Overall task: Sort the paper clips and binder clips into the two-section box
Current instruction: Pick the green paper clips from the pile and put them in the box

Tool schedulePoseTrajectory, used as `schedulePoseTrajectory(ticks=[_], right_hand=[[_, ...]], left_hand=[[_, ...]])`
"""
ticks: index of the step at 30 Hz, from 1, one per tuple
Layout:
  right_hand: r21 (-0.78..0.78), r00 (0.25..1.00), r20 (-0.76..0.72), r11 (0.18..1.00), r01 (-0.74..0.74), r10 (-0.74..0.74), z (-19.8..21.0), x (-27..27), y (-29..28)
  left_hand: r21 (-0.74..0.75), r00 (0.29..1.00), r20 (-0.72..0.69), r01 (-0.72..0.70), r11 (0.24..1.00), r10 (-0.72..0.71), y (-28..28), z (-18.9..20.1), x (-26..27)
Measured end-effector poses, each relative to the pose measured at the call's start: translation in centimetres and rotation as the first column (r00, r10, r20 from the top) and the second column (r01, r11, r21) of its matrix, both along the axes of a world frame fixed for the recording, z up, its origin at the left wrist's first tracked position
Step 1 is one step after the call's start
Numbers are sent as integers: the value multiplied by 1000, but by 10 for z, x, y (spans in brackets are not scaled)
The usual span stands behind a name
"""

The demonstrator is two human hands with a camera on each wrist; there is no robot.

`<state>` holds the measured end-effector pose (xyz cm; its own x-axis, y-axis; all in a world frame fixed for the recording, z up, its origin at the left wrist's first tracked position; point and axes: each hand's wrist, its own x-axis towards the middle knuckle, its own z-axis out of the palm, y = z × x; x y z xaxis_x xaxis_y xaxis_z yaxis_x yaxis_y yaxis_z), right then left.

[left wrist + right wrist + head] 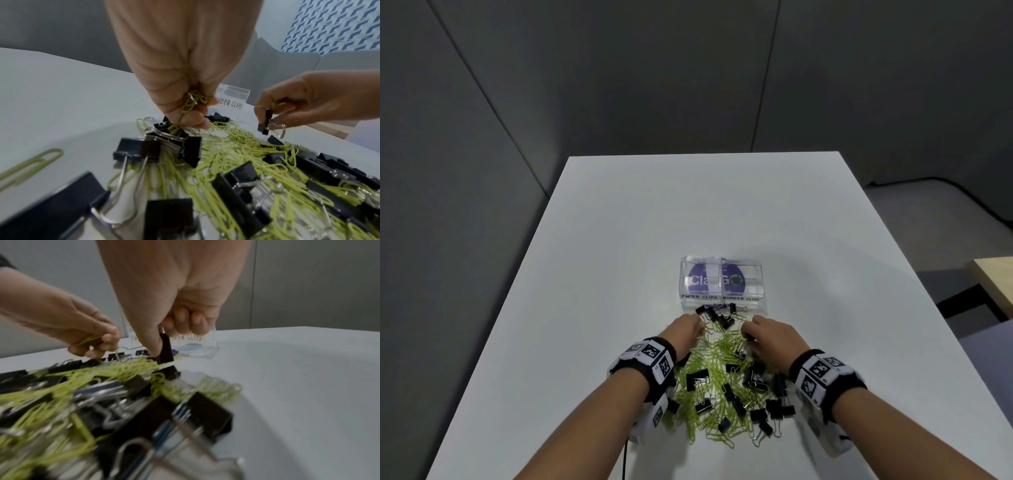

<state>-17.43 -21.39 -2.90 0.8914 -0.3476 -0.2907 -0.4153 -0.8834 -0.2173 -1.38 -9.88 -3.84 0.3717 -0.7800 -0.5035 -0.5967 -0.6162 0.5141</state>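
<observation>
Clips [726,383] mostly lie mixed in a heap on the desk [619,240], just before the box [722,279], both sections seemingly bare; left hand [185,78] pinches green paper clips [192,101], right hand [174,308] pinches a black binder clip [165,350]; sorting looks barely begun

box [722,279]: 1, two sections | binder clips [756,380]: roughly 20+ | paper clips [717,356]: many, uncountable

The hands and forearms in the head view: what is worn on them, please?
Both forearms are bare, without sleeves. Each wrist carries a black band set with white blocks that bear black square-pattern markers. A white device hangs under the left wrist, and a thin black cable drops from it.
</observation>
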Motion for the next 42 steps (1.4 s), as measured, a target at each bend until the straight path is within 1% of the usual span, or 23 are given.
schedulePoseTrajectory(ticks=[2,4,6,8,10,12,14,15,17,20,23,26,29,33,42], right_hand=[[-13,999,17,999,35,-35,5,-6,-11],[-33,995,-37,995,92,-93,8,-12,-26],[-51,982,-132,990,128,-134,9,-15,-36],[-45,972,-191,990,134,-140,8,-15,-38],[-20,975,-166,989,144,-145,7,-11,-31],[12,985,-107,991,137,-135,5,-2,-22],[44,989,-106,993,110,-105,2,8,-10],[62,987,-128,992,110,-101,0,14,-4],[116,977,-167,981,153,-132,-2,22,5],[177,968,-189,964,200,-166,-9,24,13],[162,967,-209,970,179,-143,-13,19,14],[161,976,-182,975,150,-120,-12,17,13],[169,983,-161,979,112,-84,-10,18,16],[104,985,-168,992,64,-46,-10,21,21],[12,969,-230,996,-89,90,-16,17,26]], left_hand=[[11,999,-42,0,1000,0,1,-1,1],[17,999,-49,15,1000,-15,2,-1,1],[26,999,1,35,999,-36,2,-2,0],[16,998,61,15,1000,-16,1,-2,-3],[16,995,103,-20,1000,19,1,-3,-7],[43,994,108,-33,999,28,2,-4,-12],[57,994,107,-24,998,18,1,-5,-17],[56,994,112,-11,998,5,1,-5,-20],[50,989,145,36,998,-43,-2,-6,-25],[56,970,202,128,990,-137,-3,-6,-30],[107,940,242,220,970,-240,-2,-6,-31],[150,905,268,299,942,-330,-1,-8,-30],[143,901,269,312,939,-341,1,-7,-26],[156,885,288,332,930,-365,7,-5,-21],[225,884,268,328,917,-382,8,-2,-24]])
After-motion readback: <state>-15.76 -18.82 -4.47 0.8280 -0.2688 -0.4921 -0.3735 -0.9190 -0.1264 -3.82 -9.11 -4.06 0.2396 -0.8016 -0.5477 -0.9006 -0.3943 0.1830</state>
